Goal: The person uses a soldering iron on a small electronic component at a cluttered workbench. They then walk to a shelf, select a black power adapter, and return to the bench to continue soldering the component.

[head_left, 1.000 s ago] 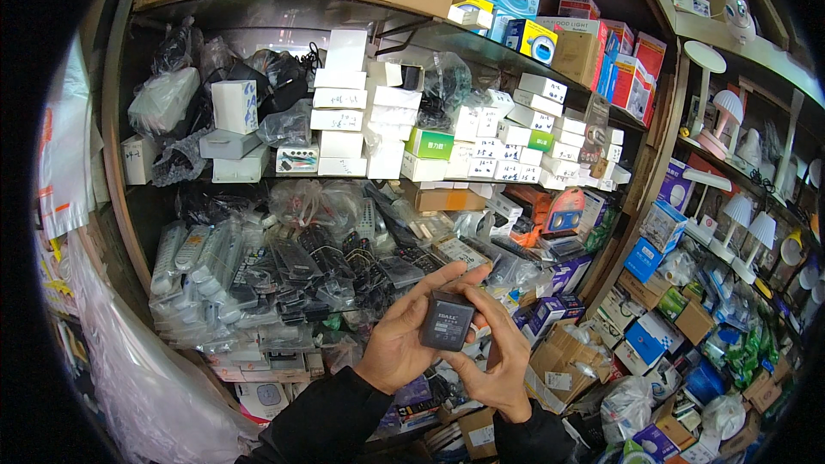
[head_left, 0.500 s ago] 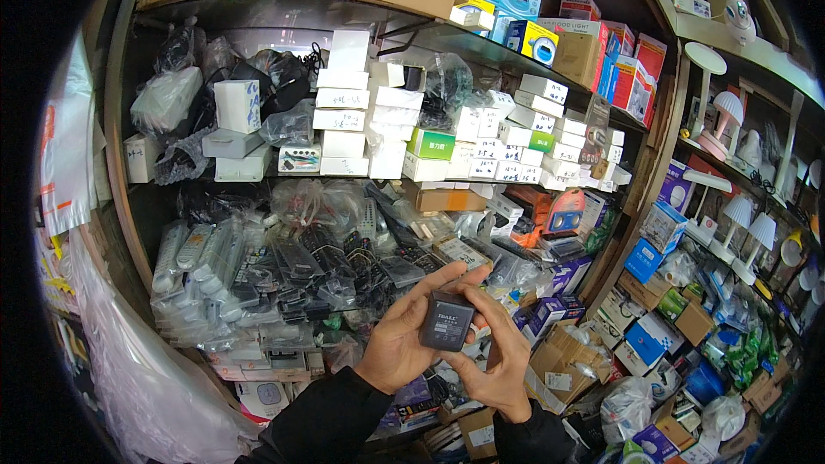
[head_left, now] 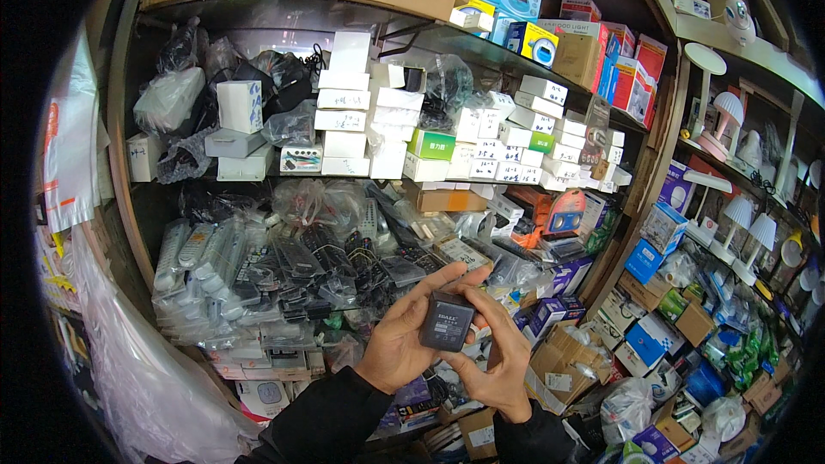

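While almost nothing has shifted in the head view this past second, the left hand [head_left: 394, 351] keeps its fingers closed on the black block [head_left: 447, 323], near and central; the holding goes on unaltered. The right hand [head_left: 505, 369] curves its fingers narrowly at the block's right side; whether they touch, I can't tell. Bagged remotes [head_left: 216, 262] lie far left.

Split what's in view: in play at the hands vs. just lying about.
At the hands:
- black block, label side showing
- left hand, holding the block
- right hand, curled close at its right side; contact unclear

Lying about:
- bagged remote controls
- stacked white boxes
- white-shaded lamps
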The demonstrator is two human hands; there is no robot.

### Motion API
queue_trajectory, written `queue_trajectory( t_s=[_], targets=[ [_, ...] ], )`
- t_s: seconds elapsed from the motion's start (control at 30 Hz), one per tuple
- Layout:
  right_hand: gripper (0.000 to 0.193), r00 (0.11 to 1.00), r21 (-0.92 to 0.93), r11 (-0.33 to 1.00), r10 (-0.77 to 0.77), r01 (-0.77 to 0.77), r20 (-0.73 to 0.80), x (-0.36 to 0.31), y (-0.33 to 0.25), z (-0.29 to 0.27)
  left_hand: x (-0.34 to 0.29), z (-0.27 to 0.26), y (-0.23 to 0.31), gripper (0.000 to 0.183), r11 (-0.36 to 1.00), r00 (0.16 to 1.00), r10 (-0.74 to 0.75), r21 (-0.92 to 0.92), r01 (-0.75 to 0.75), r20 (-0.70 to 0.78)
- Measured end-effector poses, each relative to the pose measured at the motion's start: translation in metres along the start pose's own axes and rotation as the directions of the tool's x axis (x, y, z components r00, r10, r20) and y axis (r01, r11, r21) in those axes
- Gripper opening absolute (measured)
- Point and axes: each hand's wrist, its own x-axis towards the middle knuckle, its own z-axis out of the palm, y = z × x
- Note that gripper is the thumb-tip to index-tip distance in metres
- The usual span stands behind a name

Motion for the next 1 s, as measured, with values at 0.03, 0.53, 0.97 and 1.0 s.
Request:
queue_trajectory(
  t_s=[0.03,0.53,0.97,1.0],
  targets=[
    [0.076,1.000,0.018,1.000,-0.001,0.000,0.002,0.000,0.000,0.000,0.000,-0.001,0.000,0.063,1.000,1.000,-0.002,-0.006,0.002,-0.001],
    [0.074,1.000,0.020,1.000,0.006,-0.006,-0.001,-0.002,0.003,-0.003,0.002,-0.005,-0.001,0.061,0.999,0.996,-0.024,0.035,0.021,0.091],
    [0.059,0.993,-0.128,0.989,-0.069,0.080,0.092,-0.003,0.011,0.006,-0.023,-0.026,-0.011,0.055,0.987,0.968,0.003,0.158,0.038,-0.250],
    [0.060,0.993,-0.172,0.982,-0.063,0.080,0.104,-0.003,0.011,0.006,-0.028,-0.027,-0.012,0.050,0.978,0.959,0.038,0.205,0.022,-0.280]
  ],
)
